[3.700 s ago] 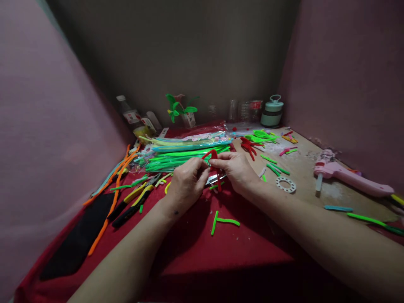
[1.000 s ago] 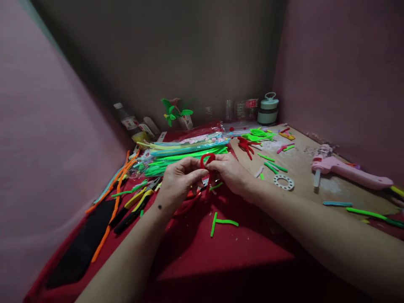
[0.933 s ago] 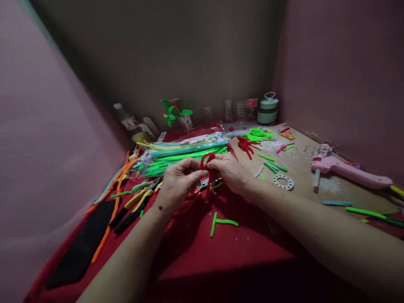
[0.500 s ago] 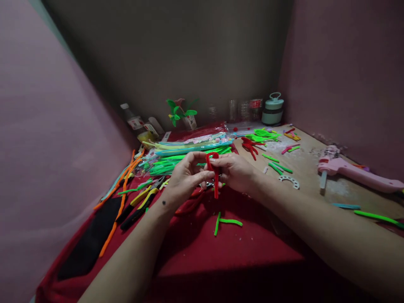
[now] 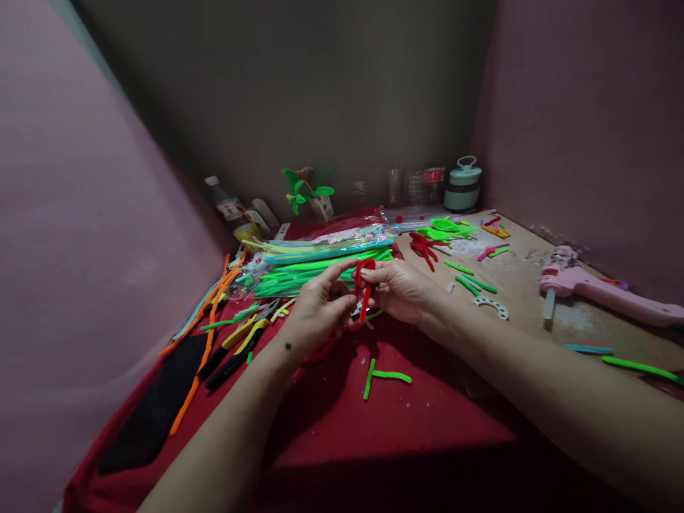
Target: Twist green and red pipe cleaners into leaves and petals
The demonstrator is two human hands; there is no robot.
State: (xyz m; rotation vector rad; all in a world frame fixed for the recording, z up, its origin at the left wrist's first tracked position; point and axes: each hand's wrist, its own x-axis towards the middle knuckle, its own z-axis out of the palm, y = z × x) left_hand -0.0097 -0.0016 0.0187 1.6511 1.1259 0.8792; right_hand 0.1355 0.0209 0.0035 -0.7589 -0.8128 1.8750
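Note:
A red pipe cleaner (image 5: pixel 364 305), bent into a loop at the top with a free end hanging down, is held above the red cloth between my two hands. My right hand (image 5: pixel 400 288) pinches the loop from the right with thumb and forefinger. From the left, my left hand (image 5: pixel 323 303) closes its fingertips on the same piece; their exact grip is partly hidden. Below the hands, a red-handled tool (image 5: pixel 320 353) shows only in part. Two short green pipe cleaner pieces (image 5: pixel 392 375) lie on the cloth nearer me.
Yellow-and-black pliers (image 5: pixel 238 349) and orange pipe cleaners (image 5: pixel 195 385) lie left. Behind are bagged pipe cleaners (image 5: pixel 325 260) and a potted pipe-cleaner plant (image 5: pixel 315 192). Red pieces (image 5: pixel 426 249), a white curved piece (image 5: pixel 491 308) and a pink glue gun (image 5: pixel 603 285) lie right.
The red pipe cleaner has shifted slightly right, and its hanging end now slants and sits higher. My left hand has moved a little right, with its forefinger stretched further toward the loop.

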